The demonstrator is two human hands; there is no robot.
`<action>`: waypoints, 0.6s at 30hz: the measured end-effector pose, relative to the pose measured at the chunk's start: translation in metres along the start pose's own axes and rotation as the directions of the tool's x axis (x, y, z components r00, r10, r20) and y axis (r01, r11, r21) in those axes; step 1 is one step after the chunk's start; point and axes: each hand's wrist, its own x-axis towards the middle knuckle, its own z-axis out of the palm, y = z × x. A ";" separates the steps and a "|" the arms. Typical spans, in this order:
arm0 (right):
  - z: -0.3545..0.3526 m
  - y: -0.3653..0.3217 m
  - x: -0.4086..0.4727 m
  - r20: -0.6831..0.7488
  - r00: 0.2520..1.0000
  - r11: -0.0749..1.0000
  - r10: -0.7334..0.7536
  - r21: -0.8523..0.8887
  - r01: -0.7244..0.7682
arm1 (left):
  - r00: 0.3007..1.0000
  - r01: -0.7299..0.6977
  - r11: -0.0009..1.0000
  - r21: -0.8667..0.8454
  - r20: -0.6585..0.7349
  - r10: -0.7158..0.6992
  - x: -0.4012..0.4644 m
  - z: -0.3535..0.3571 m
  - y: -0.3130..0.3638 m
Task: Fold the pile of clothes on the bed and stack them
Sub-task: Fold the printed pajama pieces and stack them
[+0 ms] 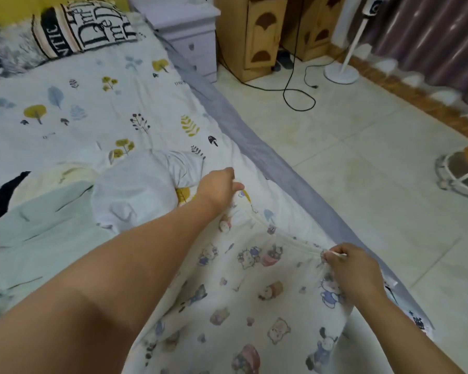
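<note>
Soft cartoon-print garment (254, 287), ribbed hem pinched taut by left hand (219, 188) and right hand (353, 268) grips.

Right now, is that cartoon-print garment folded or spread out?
Spread out: the cartoon-print garment lies open on the bed, left hand and right hand pinching its edge.

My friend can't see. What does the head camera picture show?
Two hands, left and right, pinch the edge of a white cartoon-print garment spread on a bed. A white garment lies crumpled beyond it.
</note>
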 end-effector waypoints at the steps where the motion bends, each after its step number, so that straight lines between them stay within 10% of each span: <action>1: 0.004 0.006 0.009 -0.035 0.999 1.000 -0.002 -0.001 0.002 | 1.000 -0.008 1.000 -0.010 -0.025 0.007 0.009 0.011 0.003; 7: 0.044 0.036 0.043 -0.227 0.973 0.998 -0.048 -0.053 0.037 | 0.998 -0.017 1.000 -0.015 -0.054 0.016 0.020 0.082 -0.001; 11: 0.078 0.036 0.034 -0.314 0.929 0.963 -0.199 -0.236 0.126 | 0.960 -0.260 0.953 0.156 -0.061 0.272 -0.011 0.117 -0.014; 14: 0.117 0.029 0.014 -0.204 0.875 0.865 -0.439 -0.358 0.351 | 0.884 -0.421 0.842 0.337 -0.055 0.464 -0.024 0.139 -0.023; 18: 0.141 0.053 0.025 0.143 0.928 0.771 -0.344 -0.522 0.366 | 0.946 -0.321 0.840 0.438 0.179 0.269 -0.007 0.163 -0.057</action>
